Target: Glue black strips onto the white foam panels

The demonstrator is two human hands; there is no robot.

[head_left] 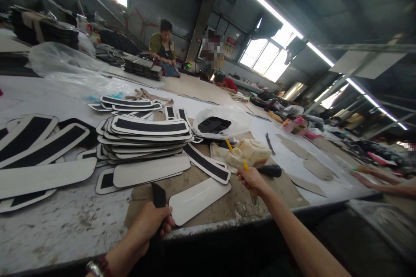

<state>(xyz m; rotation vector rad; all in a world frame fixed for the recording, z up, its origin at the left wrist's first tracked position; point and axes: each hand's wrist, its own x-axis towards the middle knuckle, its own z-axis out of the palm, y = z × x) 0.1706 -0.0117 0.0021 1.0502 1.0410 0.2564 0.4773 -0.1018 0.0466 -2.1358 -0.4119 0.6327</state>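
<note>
My left hand (151,221) is closed on a black strip (158,194), which sticks up from the grip. Its fingertips are at the left end of a curved white panel (199,201) lying on brown board. My right hand (255,179) grips a yellow-handled brush (246,166), with the bristle end pointing down near the table's front edge. Just beyond it lies a stained, cut-open plastic bottle (256,152) with another yellow stick (229,144) in its mouth. A dark cylinder (270,170) is beside the bottle.
White panels with black centres form a stack (147,138); more panels (42,145) spread out at left. A clear plastic bag (68,67) and a white bag (238,117) with black pieces lie behind. Co-workers (163,47) sit across the table; another person's arms (386,179) reach in at right.
</note>
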